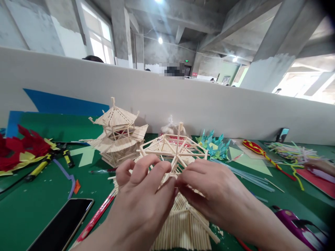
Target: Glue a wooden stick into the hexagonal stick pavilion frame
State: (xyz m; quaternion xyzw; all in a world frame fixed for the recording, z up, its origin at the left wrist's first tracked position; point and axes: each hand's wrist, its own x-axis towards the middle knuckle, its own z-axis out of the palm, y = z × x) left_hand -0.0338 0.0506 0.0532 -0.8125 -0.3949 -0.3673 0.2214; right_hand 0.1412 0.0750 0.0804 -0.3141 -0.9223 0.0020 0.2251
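Note:
In front of me stands an unfinished model pavilion of thin wooden sticks (180, 230), with an open spoked roof frame and a short upright post at its centre. My left hand (146, 188) is curled at the near side of this frame, thumb and forefinger closed together. From the right, my right hand (209, 184) meets it with bent, pinched fingers. Both sets of fingertips come together on the frame's near edge, and the exact spot they grip is partly hidden. Behind to the left is a second stick pavilion (115, 116) with a covered pointed roof.
A phone (62, 226) and a red pencil-like rod (96, 212) lie at left, near red paper pieces (23, 146). Glue sticks (246, 174), a teal folded-paper piece (214, 144) and a purple tool (295, 226) are at right. Another person's hand (320, 165) shows at the right edge.

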